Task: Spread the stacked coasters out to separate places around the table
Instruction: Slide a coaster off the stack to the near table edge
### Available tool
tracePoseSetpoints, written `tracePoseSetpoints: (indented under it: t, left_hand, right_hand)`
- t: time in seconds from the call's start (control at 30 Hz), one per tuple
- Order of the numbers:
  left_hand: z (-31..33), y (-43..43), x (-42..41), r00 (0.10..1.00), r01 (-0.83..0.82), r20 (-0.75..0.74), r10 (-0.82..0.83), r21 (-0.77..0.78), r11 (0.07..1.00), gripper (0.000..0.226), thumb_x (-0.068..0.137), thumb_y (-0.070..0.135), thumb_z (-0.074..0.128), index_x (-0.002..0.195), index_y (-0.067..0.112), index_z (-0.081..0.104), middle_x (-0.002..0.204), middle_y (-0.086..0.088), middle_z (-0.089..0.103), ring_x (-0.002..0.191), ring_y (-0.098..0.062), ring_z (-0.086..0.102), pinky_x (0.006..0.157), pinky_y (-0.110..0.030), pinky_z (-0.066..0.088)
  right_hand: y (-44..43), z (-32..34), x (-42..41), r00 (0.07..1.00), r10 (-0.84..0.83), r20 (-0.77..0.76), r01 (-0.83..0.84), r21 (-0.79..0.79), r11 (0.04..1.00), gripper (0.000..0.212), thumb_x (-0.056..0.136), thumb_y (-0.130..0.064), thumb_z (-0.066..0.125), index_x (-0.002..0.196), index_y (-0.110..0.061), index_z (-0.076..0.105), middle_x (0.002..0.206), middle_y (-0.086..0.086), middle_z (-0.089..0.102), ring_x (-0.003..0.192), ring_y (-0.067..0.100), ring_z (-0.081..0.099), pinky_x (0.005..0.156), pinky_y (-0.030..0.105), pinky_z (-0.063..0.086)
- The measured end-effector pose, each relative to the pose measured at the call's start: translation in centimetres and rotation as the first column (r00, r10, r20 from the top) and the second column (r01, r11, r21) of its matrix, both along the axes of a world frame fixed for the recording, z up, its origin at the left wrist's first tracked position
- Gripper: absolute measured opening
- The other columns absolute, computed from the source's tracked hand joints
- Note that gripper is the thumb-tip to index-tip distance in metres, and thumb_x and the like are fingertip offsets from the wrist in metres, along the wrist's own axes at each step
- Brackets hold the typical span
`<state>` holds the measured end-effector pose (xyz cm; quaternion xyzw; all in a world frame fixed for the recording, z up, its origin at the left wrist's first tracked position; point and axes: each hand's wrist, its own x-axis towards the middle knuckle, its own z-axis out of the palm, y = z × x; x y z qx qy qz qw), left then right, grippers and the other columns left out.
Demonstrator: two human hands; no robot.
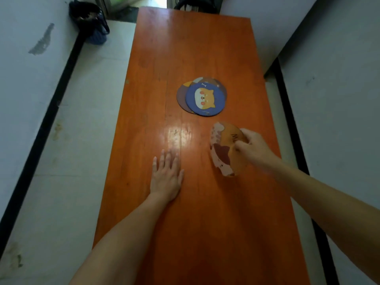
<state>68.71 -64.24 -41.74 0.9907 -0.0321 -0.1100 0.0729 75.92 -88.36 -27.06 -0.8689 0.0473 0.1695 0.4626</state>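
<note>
A loose stack of round coasters lies at the middle of the orange table. Its top one is blue with a cartoon dog face. Edges of others, brown and grey, peek out beneath it. My right hand grips an orange coaster with brown and white patches. That coaster is tilted above the table, right of centre and nearer to me than the stack. My left hand rests flat on the tabletop, palm down, fingers slightly apart, holding nothing.
The table is long and narrow, with white floor on both sides. A dark bag stands on the floor at the far left. Black baseboards run along both walls.
</note>
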Motion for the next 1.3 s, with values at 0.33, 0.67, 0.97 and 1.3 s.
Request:
tracePoseSetpoints:
  t: [0.33,0.67,0.97,1.3]
  left_hand:
    - [6.7,-4.2,-14.6,0.971,-0.235,-0.116,0.21,-0.638,0.733,0.03,0.095,0.01,0.045,0.12,0.012,0.06,0.109,-0.004,0.065,0.091,-0.012,0.058,0.077,-0.021,0.046]
    - [5.8,-4.9,-24.3,0.848,-0.519,-0.449,0.28,-0.605,0.604,0.011,0.09,0.014,0.058,0.083,0.019,0.064,0.084,-0.001,0.068,0.08,-0.015,0.065,0.073,-0.04,0.059]
    - [3.3,-4.1,-26.0,0.873,-0.462,-0.339,0.35,-0.347,0.817,0.012,0.084,0.021,0.063,0.073,0.021,0.059,0.074,0.001,0.062,0.069,-0.018,0.06,0.063,-0.039,0.056]
    - [2.6,-3.5,-26.1,0.98,-0.201,-0.042,0.197,-0.187,0.961,0.016,0.086,0.028,0.061,0.076,0.017,0.055,0.081,0.001,0.047,0.077,-0.017,0.045,0.068,-0.034,0.05]
  right_hand:
    - [-0.5,0.8,-15.1,0.717,0.492,-0.493,-0.594,-0.062,0.802,0.012,0.088,-0.012,0.055,0.093,-0.004,0.063,0.076,0.004,0.061,0.065,0.018,0.059,0.06,0.034,0.048]
    - [1.6,-5.3,-21.2,0.826,0.418,-0.377,-0.525,-0.245,0.815,0.04,0.087,-0.014,0.065,0.126,-0.015,0.056,0.109,0.007,0.061,0.085,0.02,0.059,0.057,0.025,0.046]
    - [-3.2,-9.5,-27.8,0.981,0.013,-0.194,-0.105,-0.472,0.875,0.036,0.083,-0.035,0.071,0.111,-0.017,0.059,0.106,0.003,0.066,0.089,0.023,0.061,0.069,0.034,0.051]
    - [-1.6,-10.0,-27.9,0.942,-0.245,-0.23,0.168,-0.308,0.936,0.012,0.083,-0.011,0.068,0.073,-0.018,0.067,0.085,0.003,0.068,0.073,0.017,0.06,0.049,0.026,0.041]
